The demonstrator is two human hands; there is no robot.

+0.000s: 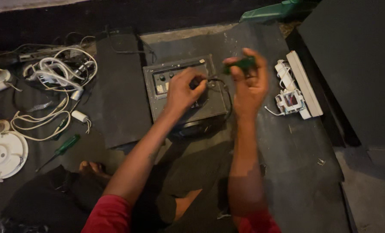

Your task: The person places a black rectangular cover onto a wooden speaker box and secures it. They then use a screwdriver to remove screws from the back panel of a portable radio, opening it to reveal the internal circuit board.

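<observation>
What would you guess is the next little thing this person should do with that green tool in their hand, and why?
Probably bring the green-handled tool in the right hand down to the dark metal control panel. The tool is lifted clear of the panel, while the left hand already rests on the panel, pinching the thin black wire. What the tool's tip should meet there is too blurred to tell.

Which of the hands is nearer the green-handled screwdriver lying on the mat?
Left. The left hand rests on the grey panel, up and to the right of the screwdriver. The right hand, holding a small green tool, is farther right.
</observation>
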